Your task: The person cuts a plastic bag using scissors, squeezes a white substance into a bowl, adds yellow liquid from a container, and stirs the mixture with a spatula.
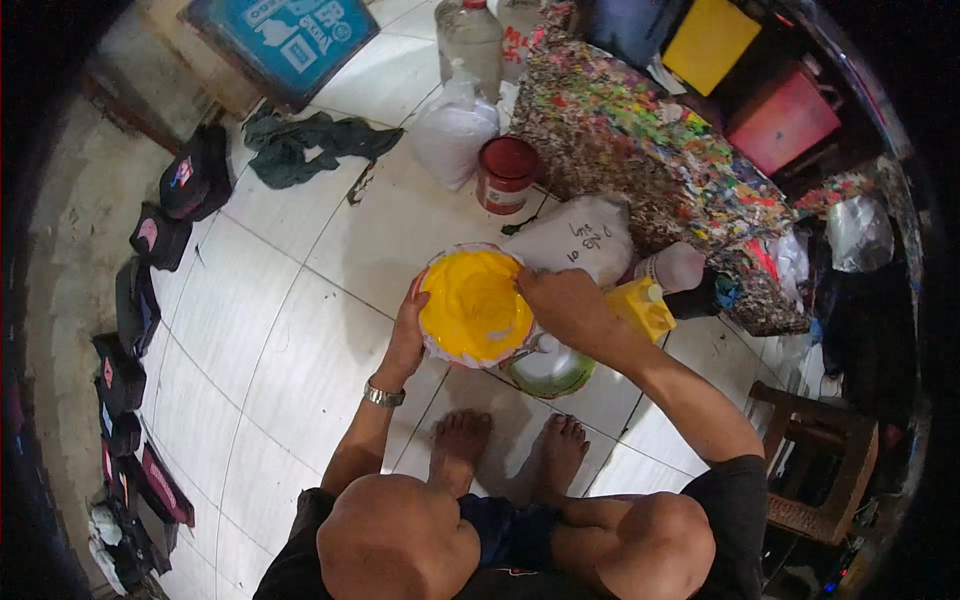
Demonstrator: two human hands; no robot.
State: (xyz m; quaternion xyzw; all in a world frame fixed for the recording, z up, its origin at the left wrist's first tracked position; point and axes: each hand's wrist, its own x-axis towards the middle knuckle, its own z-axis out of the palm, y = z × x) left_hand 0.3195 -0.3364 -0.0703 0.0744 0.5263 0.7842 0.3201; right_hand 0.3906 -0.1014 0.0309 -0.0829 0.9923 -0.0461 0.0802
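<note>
Possibly, thick yellow paste (474, 300) could slop onto the green-rimmed container (552, 384) partly hidden behind the tub (437, 349), should the left hand (404, 335) lose its one-sided hold while the right hand (568, 308) pushes. Between the hands, the tub sits raised above the floor, its left wall clasped by the left hand, thumb at the rim. The right hand is curled over the right rim; whether it grips anything I cannot tell. Beyond lie a white bag (580, 240) and, farther, a red can (507, 176).
</note>
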